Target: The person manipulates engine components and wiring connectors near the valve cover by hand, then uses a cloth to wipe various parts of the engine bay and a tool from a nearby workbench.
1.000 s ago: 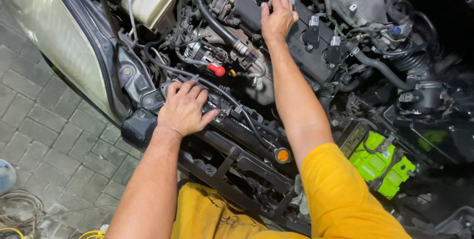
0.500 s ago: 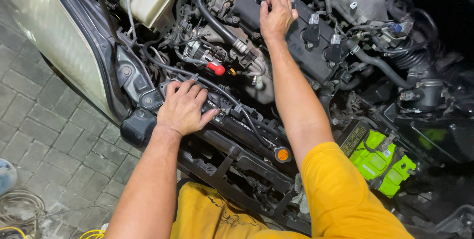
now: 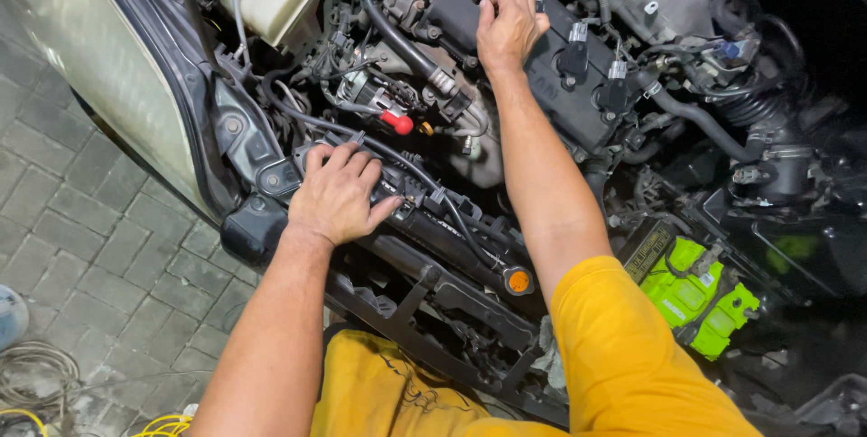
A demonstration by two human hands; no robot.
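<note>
Matt black plastic engine cover [image 3: 578,103], glossy green plastic battery cover [image 3: 695,297], rough grey paving stones [image 3: 99,247]

left hand [image 3: 339,195] flat, right hand [image 3: 508,26] reaching

Bright, hard light falls from near the camera onto the engine bay [image 3: 542,112], arms and yellow shirt [image 3: 623,356]. From one to four o'clock the bay sinks into deep black. The pale fender [image 3: 99,67] at ten o'clock glares slightly. Focus is sharp; edges bow a little.
</note>
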